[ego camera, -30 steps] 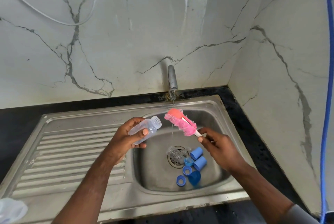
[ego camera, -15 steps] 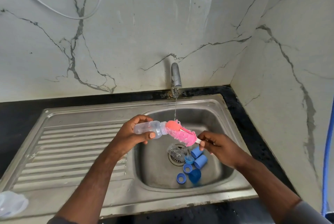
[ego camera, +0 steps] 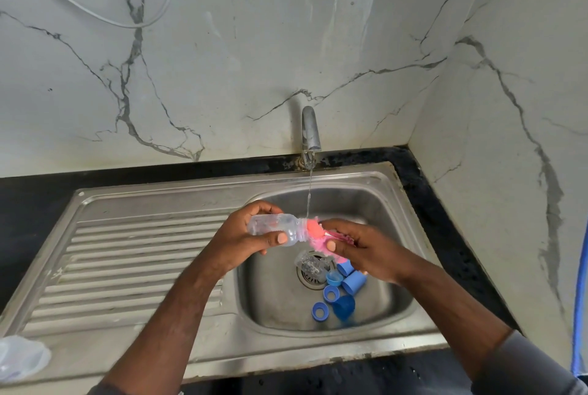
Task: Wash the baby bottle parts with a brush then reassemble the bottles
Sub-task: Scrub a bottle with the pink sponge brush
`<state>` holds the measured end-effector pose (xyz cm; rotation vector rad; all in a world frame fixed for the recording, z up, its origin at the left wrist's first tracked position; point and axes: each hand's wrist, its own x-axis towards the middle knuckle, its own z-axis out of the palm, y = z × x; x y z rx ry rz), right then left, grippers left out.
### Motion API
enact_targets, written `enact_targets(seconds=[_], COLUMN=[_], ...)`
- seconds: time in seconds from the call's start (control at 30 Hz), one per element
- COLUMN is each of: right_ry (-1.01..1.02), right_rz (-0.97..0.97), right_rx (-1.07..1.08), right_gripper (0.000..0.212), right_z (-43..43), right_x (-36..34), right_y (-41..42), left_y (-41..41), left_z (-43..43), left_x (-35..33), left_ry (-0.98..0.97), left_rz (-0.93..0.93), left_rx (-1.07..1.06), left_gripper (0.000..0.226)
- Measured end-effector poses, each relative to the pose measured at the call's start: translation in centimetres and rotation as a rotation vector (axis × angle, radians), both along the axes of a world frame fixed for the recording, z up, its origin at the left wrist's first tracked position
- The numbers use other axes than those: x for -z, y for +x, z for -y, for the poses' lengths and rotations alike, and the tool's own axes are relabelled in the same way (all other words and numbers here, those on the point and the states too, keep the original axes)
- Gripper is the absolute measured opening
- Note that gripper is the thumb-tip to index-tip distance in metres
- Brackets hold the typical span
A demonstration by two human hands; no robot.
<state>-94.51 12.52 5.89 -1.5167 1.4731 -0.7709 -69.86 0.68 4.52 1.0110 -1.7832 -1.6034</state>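
Clear bottle (ego camera: 270,230), one, is lying horizontally, mouth pointing three o'clock; left hand (ego camera: 237,243) gripping it, right hand (ego camera: 366,251) pinching one brush (ego camera: 315,234).

The sink (ego camera: 318,359) is set into the bench (ego camera: 31,197), in a corner between two walls. Its draining board (ego camera: 127,261) is on the left and its bowl (ego camera: 350,200) on the right. The tap (ego camera: 310,133) is fixed behind the bowl. Above the bowl, the bottle (ego camera: 270,229) is held on its side by the left hand (ego camera: 238,241), mouth to the right. The brush (ego camera: 315,232) is held by the right hand (ego camera: 366,248), its head touching that mouth. Below, a small part (ego camera: 310,262) is lying on the drain (ego camera: 308,280). Caps (ego camera: 353,283) and rings (ego camera: 331,293) are gathered just right of the drain.
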Motion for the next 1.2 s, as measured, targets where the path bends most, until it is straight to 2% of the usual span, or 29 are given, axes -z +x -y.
enact_targets(seconds=[0.1, 0.2, 0.3, 0.37, 0.5, 0.63, 0.73, 0.87, 1.0, 1.13, 1.2], right_ry=[0.074, -0.086, -0.184, -0.206, -0.243, -0.153, -0.141, -0.065, -0.066, -0.066, -0.087], right_rz=[-0.039, -0.327, -0.603, -0.692, -0.635, -0.387, -0.385, -0.304, -0.238, -0.324, -0.43], right_rx=[-0.029, 0.05, 0.083, 0.065, -0.002, -0.1, -0.071, -0.043, -0.047, -0.062, -0.076], right_gripper=[0.033, 0.016, 0.021, 0.026, 0.023, 0.024, 0.026, 0.054, 0.064, 0.075, 0.07], right_z=[0.5, 1.2, 1.3, 1.5, 1.7, 1.6, 1.6, 1.6, 1.6, 1.9, 1.3], right_x=[0.4, 0.2, -0.6, -0.4, -0.2, -0.5, -0.3, -1.4, -1.6, -1.4, -1.3], right_y=[-0.4, -0.4, 0.2, 0.6, 0.7, -0.2, 0.0, 1.0, 1.6, 0.6, -0.8], left_y=[-0.2, -0.6, -1.0, -1.1, -1.1, -0.6, -0.9, -1.3, -1.2, -0.7, 0.0], left_z=[-0.2, -0.5, -0.5, -0.6, -1.1, -1.1, -1.3, -1.4, -1.0, -0.2, 0.4], left_x=[0.4, 0.7, 0.5, 0.6, 1.2, 1.6, 1.4, 1.0, 0.3, -0.2, -0.1], left_ry=[0.012, 0.028, -0.001, -0.023, 0.008, 0.038, 0.065, 0.09, 0.113, 0.112, 0.143], left_rz=[0.024, 0.008, 0.089, 0.139, 0.134, 0.101, 0.122, 0.179, 0.155, 0.086, 0.031], left_rx=[0.038, -0.004, 0.01, 0.04, 0.044, -0.014, 0.044, 0.099, 0.074, -0.018, -0.09], left_gripper=[0.053, 0.051, 0.044, 0.041, 0.048, 0.055, 0.058, 0.05, 0.045, 0.061, 0.075])
